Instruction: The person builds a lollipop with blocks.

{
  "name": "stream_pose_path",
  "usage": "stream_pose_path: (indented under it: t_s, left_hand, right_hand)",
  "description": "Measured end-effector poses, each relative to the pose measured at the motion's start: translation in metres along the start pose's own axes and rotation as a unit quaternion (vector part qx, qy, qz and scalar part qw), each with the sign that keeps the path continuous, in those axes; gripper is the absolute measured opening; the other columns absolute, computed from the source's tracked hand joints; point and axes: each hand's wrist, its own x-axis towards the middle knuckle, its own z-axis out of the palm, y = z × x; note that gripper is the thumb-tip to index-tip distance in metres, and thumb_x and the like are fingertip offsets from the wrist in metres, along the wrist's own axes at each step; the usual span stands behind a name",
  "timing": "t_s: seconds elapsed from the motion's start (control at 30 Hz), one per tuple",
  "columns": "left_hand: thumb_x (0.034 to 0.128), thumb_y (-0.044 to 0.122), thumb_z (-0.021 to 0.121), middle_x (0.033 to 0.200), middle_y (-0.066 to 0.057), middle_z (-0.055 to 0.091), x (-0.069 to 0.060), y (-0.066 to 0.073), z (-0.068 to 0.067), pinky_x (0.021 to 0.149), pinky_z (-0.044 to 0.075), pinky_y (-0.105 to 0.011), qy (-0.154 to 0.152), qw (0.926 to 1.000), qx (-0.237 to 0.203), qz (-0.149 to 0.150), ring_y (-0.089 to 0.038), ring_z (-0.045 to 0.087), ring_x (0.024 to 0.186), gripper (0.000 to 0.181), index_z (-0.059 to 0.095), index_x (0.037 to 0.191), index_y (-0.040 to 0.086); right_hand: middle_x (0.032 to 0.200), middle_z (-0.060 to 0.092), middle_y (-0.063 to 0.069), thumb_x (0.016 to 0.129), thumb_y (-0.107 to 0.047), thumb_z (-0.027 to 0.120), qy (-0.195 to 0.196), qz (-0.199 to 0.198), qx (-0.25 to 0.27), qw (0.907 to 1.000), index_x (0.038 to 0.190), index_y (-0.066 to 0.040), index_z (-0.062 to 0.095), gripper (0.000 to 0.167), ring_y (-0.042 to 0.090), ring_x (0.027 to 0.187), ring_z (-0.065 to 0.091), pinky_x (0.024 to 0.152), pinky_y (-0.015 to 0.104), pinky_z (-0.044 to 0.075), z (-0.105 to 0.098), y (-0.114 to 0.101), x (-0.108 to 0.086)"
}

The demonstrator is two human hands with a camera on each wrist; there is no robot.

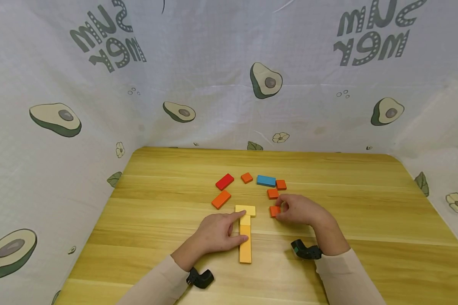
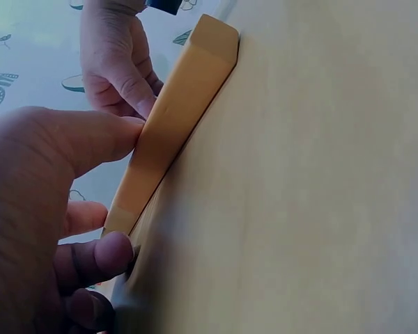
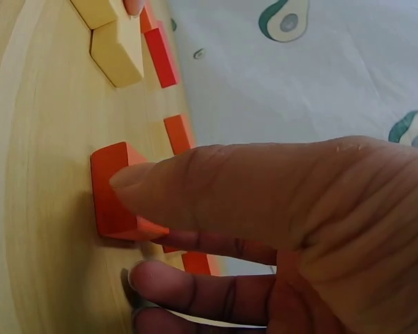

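Note:
My left hand (image 1: 215, 234) touches a T-shaped row of flat blocks: the index fingertip lies on the pale yellow crosspiece (image 1: 251, 209), the thumb on the long yellow-orange block (image 1: 245, 250). A small yellow block (image 1: 245, 220) lies between them. The left wrist view has the left hand (image 2: 28, 167) with its thumb against the long block (image 2: 171, 111) and other fingers loosely bent. Right of the crosspiece, my right hand (image 1: 303, 210) pinches a small orange-red block (image 1: 273, 211) that rests on the table. In the right wrist view, the thumb lies against this block (image 3: 110, 188).
Beyond the hands on the wooden table (image 1: 168, 178) lie a red block (image 1: 224, 181), a longer orange block (image 1: 221, 199), a blue block (image 1: 266, 181) and small orange blocks (image 1: 246, 177), (image 1: 272, 194), (image 1: 281, 184). A printed cloth (image 1: 213, 76) hangs behind the table.

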Motion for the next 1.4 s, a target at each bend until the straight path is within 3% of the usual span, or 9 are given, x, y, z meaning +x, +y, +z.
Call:
stream_pose_path:
  t_s: [0.23,0.5,0.77,1.4]
  left_hand:
    - [0.0913,0.059,0.065,0.061,0.018,0.047,-0.001,0.004,-0.001,0.053,0.034,-0.020,-0.003,0.9999,0.003,0.010,0.001,0.043,0.054,0.070,0.054,0.149,0.022]
    - [0.0914,0.059,0.065,0.062,0.018,0.047,-0.001,0.005,-0.001,0.053,0.034,-0.020,-0.002,1.0000,-0.001,0.010,0.002,0.044,0.053,0.069,0.054,0.149,0.022]
    - [0.0917,0.059,0.065,0.062,0.017,0.047,0.000,0.004,0.000,0.055,0.034,-0.020,-0.005,1.0000,0.003,0.008,0.001,0.044,0.054,0.070,0.053,0.150,0.023]
    - [0.0918,0.058,0.065,0.061,0.018,0.046,-0.001,0.005,0.000,0.055,0.034,-0.019,0.003,0.9998,0.008,0.017,0.002,0.043,0.053,0.068,0.055,0.149,0.022]
  right_hand:
    - [0.076,0.055,0.001,0.087,-0.016,0.074,0.003,-0.019,-0.012,0.9997,0.111,-0.007,0.065,0.027,0.016,0.064,0.049,0.061,0.031,0.040,0.002,-0.001,0.003]
    - [0.075,0.055,0.000,0.093,-0.022,0.073,0.052,-0.065,-0.046,0.9955,0.098,-0.010,0.061,0.018,0.015,0.065,0.049,0.062,0.030,0.041,0.005,-0.006,0.008]
    - [0.075,0.053,-0.002,0.096,-0.023,0.072,0.089,-0.106,-0.043,0.9895,0.116,-0.004,0.067,0.029,0.012,0.068,0.048,0.067,0.029,0.042,0.019,-0.019,0.016]
    - [0.082,0.056,-0.005,0.097,-0.023,0.071,0.137,-0.171,-0.072,0.9729,0.125,-0.004,0.065,0.034,0.008,0.074,0.049,0.074,0.029,0.048,0.039,-0.031,0.020]
